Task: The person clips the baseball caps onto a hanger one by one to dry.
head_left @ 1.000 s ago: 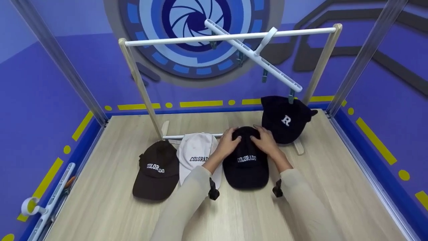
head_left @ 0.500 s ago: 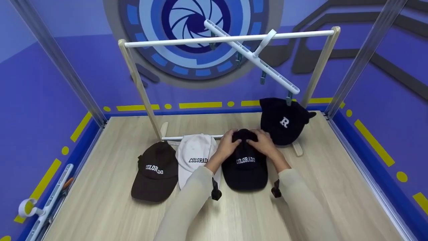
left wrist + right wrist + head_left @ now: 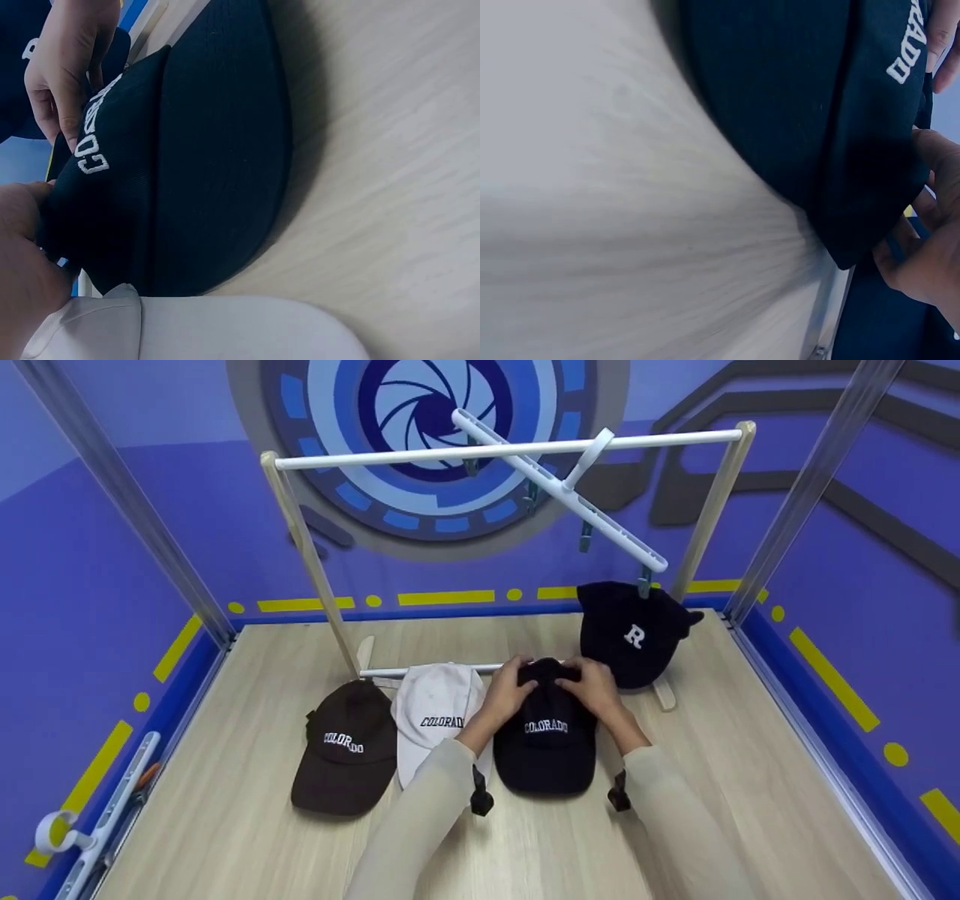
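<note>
A black cap (image 3: 546,765) lettered COLORADO lies on the wooden table, its brim toward me. My left hand (image 3: 505,695) holds the left side of its crown, thumb on top. On the other side of the crown, my right hand (image 3: 598,688) grips in the same way; its fingers (image 3: 907,259) reach behind the cap's edge. The wrist views show both hands at the crown's back edge, fingertips partly hidden. Left of this cap lies a white cap (image 3: 433,701), partly covered by my left arm, then a brown cap (image 3: 343,769).
A rack with a white top bar (image 3: 360,459) stands behind. From it a white hanger (image 3: 555,489) hangs tilted, with several clips. The lowest clip (image 3: 644,583) holds a black cap (image 3: 626,660) marked R. Another hanger (image 3: 112,802) lies at the left edge.
My hands have come slightly nearer to me, and the crown between them looks lower and narrower. The right thumb shifted inward. The whole head view has moved a little.
</note>
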{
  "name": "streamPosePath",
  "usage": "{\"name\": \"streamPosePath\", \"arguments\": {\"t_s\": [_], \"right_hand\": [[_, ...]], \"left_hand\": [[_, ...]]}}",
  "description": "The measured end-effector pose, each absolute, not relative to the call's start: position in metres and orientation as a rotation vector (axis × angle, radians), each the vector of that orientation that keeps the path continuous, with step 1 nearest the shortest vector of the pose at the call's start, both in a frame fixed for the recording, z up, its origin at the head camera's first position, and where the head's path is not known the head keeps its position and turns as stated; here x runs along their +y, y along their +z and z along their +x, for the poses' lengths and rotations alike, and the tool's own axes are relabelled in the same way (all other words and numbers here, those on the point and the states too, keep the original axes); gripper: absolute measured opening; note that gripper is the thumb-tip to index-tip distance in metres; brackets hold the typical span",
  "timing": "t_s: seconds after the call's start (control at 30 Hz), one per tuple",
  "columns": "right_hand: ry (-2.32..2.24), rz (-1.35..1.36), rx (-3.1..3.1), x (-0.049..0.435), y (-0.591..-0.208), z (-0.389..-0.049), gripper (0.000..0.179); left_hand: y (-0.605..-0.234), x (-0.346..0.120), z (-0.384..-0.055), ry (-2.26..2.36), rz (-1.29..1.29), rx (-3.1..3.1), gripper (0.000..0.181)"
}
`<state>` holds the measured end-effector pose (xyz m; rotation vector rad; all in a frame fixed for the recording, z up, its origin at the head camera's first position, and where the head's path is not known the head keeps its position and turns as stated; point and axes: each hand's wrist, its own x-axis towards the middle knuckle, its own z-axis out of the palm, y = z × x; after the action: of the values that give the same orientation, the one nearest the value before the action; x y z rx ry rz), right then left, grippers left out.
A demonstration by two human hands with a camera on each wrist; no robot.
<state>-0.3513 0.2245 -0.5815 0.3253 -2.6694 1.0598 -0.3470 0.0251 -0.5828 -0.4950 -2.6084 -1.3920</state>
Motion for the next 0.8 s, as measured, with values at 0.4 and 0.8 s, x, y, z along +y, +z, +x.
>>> {"name": "streamPosePath", "arguments": {"t_s": [0.4, 0.8], "right_hand": [[1.072, 0.257, -2.62, 0.228, -0.589, -0.35, 0.022], [1.108, 0.268, -2.549, 0.234, -0.592, -0.348, 0.014]], "left_hand": [[-0.585, 0.024, -0.342, -1.34, -0.528, -2.573, 0.034], [-0.587, 0.024, -0.338, -1.33, -0.55, -2.486, 0.023]]}}
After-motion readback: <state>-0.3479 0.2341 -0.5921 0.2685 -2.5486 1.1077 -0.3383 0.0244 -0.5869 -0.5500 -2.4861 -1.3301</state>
